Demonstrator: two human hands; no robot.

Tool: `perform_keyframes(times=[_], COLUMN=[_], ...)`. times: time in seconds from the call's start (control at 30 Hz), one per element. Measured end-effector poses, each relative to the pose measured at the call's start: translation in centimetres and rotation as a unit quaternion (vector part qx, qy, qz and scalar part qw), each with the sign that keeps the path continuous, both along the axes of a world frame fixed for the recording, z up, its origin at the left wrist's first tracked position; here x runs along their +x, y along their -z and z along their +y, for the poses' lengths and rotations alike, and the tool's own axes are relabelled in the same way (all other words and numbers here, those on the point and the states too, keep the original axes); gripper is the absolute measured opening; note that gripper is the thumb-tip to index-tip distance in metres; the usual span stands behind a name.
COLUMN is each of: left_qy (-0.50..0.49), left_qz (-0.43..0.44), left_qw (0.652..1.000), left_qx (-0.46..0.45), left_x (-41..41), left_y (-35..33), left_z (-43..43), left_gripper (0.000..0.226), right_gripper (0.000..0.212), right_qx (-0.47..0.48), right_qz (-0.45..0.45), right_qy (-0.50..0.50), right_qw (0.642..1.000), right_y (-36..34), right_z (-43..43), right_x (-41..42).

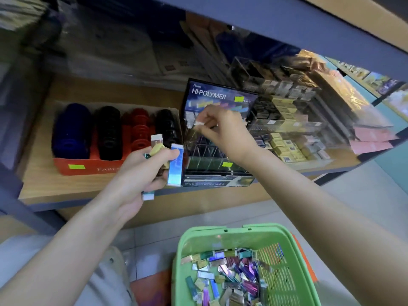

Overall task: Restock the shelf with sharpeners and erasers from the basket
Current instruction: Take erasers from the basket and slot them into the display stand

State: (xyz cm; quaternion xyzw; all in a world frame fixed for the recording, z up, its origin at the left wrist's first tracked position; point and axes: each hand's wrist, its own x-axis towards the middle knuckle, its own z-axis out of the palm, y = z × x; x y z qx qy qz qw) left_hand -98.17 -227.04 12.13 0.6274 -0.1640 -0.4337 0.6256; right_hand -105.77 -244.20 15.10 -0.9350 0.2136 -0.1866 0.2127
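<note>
My left hand (141,173) grips several slim erasers (175,165) in shiny blue, yellow and teal sleeves, held in front of the shelf edge. My right hand (223,131) pinches one small white-ended eraser (201,123) over the slots of the black HI-POLYMER display box (218,96) on the wooden shelf (66,186). Below, a green basket (198,237) on the floor holds several more metallic-sleeved erasers (234,274).
A red tray (75,167) of blue, black and red sharpeners stands left of the display. Clear racks of boxed erasers (284,129) and pink packs (371,140) fill the shelf to the right. A grey upper shelf beam (287,21) hangs overhead.
</note>
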Motion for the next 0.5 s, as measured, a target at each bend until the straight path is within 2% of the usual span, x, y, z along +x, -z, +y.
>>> perform_keyframes(times=[0.1, 0.33, 0.4, 0.5], left_qy=[-0.017, -0.061, -0.063, -0.062], left_qz=[0.032, 0.078, 0.078, 0.06], left_qw=[0.999, 0.995, 0.994, 0.995], left_qx=[-0.009, -0.026, -0.034, -0.043], left_x=[0.3, 0.6, 0.7, 0.7], left_y=[-0.2, -0.3, -0.2, -0.1], left_z=[0.1, -0.1, -0.1, -0.2], left_gripper=[0.014, 0.011, 0.01, 0.008], right_gripper=[0.004, 0.022, 0.024, 0.016], right_qx=[-0.074, -0.136, -0.107, 0.082], right_qz=[0.044, 0.057, 0.015, -0.042], right_qy=[-0.031, 0.02, 0.041, 0.041], right_qw=[0.996, 0.989, 0.993, 0.995], right_y=[0.3, 0.7, 0.6, 0.0], right_z=[0.3, 0.7, 1.4, 3.7], right_x=[0.5, 0.5, 0.0, -1.3])
